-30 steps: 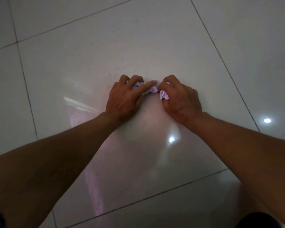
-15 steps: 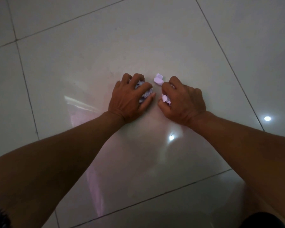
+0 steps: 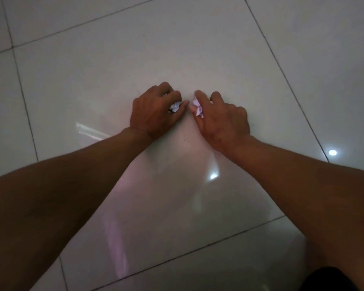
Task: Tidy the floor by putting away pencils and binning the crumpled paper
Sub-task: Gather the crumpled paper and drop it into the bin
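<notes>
Both hands are down at the floor [image 3: 93, 91], a glossy pale tile surface with dark grout lines and bright light reflections. The left hand [image 3: 153, 114] has its fingers curled over a crumpled paper ball [image 3: 175, 106], white with some dark marks, which shows between the forefinger and thumb; the hand grips it at floor level. The right hand [image 3: 221, 118] lies just beside the left, their thumb tips nearly touching. It holds a second crumpled paper piece [image 3: 198, 108], white with a pinkish cast, pinched between thumb and extended forefinger, the other fingers bent behind. Whether either paper is lifted clear of the tile or resting on it cannot be determined. Both forearms are bare and extend from the lower corners of the view. A dark shape [image 3: 332, 280] sits at the bottom right edge, unidentified.
</notes>
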Tool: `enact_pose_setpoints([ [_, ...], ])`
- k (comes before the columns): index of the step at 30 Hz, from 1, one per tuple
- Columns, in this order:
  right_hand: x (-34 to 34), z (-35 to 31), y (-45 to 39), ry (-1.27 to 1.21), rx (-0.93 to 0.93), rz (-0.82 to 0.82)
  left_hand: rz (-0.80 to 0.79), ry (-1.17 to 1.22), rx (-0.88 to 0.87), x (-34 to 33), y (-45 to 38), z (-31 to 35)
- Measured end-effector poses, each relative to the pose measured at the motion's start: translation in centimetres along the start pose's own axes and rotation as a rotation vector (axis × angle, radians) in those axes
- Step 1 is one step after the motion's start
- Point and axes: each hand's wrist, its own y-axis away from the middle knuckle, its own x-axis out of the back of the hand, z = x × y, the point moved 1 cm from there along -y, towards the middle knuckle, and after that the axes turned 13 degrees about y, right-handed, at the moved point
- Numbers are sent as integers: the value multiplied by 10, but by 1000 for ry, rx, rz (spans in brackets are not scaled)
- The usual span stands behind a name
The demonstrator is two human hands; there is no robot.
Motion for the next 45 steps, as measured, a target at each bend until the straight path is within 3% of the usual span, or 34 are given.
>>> enact_pose_setpoints([
  [5,2,-2,-4,51,75,-71,-35,33,47,7,2,-3],
  [9,8,-2,-9,112,59,-93,19,116,275,18,-4,-9],
  [12,7,2,-7,16,63,-26,105,195,435,26,-3,-11],
  [16,7,6,2,-207,3,-48,163,187,501,41,7,-15],
  [22,12,18,-5,-407,-58,-112,172,127,510,59,-2,-22],
  [31,32,52,-6,-450,-192,-76,72,185,436,49,-11,19],
  [39,37,48,17,-282,192,-338,-139,142,274,28,-9,46],
  [45,26,46,26,-219,297,-327,-221,123,287,20,-2,44],
])
